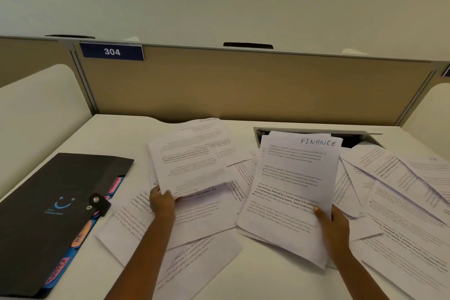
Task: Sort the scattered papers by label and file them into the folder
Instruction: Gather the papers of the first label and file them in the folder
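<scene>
Printed white papers (401,202) lie scattered over the white desk. My left hand (162,202) grips the lower edge of a raised bundle of sheets (192,161) at centre. My right hand (333,221) holds a thin stack of sheets (289,192) by its right edge, thumb on top; its top sheet is handwritten "FINANCE" at the upper right. A black folder (48,207) with a snap strap lies closed at the left, with coloured tabs, one reading "HR", sticking out along its right side.
A tan partition (243,85) with a blue "304" plate (112,51) stands behind the desk. An open cable tray slot (353,139) sits in the desk behind the FINANCE stack. White side panels flank the desk on both sides.
</scene>
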`<action>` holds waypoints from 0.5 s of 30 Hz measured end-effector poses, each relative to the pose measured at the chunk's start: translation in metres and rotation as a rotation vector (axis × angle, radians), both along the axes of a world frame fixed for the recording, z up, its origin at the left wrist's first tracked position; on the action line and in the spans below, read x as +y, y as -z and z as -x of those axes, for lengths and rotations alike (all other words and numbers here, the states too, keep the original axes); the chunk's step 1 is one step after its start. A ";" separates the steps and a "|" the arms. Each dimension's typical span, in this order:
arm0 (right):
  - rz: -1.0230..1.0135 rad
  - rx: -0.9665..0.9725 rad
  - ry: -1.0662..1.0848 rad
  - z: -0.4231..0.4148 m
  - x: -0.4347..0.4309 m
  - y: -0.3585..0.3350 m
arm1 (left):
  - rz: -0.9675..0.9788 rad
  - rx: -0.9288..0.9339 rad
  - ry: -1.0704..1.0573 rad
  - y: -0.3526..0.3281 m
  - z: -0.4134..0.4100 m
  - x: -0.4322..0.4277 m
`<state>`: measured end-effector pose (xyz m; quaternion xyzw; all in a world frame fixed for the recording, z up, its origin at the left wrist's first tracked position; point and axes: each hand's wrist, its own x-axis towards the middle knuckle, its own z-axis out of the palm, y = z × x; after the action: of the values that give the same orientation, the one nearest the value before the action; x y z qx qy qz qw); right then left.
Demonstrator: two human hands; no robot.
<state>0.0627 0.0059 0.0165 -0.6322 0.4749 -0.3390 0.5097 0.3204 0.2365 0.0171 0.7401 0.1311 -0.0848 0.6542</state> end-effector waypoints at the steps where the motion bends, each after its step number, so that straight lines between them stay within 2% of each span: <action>1: 0.004 -0.005 -0.005 -0.002 0.001 0.000 | 0.050 0.027 -0.004 0.002 -0.007 0.001; 5: -0.002 -0.011 -0.038 -0.007 0.003 0.000 | 0.051 0.043 0.208 0.000 -0.020 -0.002; 7: -0.013 -0.019 -0.052 -0.008 0.005 0.000 | 0.047 0.001 0.335 -0.004 -0.021 -0.005; 8: -0.017 -0.018 -0.059 -0.008 0.005 0.001 | -0.017 -0.047 0.381 -0.007 -0.019 -0.006; 9: -0.023 -0.014 -0.068 -0.009 0.005 0.002 | -0.125 -0.116 0.415 -0.008 -0.018 -0.007; 11: -0.047 -0.013 -0.083 -0.009 0.004 0.005 | -0.507 -0.251 0.417 -0.007 -0.016 -0.005; 13: -0.070 -0.021 -0.088 -0.010 0.003 0.008 | -0.882 -0.246 0.403 -0.007 -0.011 0.000; 15: -0.081 -0.032 -0.087 -0.010 0.004 0.009 | -1.068 -0.150 0.417 -0.005 -0.007 0.006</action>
<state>0.0728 0.0096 0.0073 -0.6258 0.4521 -0.3070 0.5565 0.3274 0.2427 0.0225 0.9818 -0.0394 -0.0814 0.1669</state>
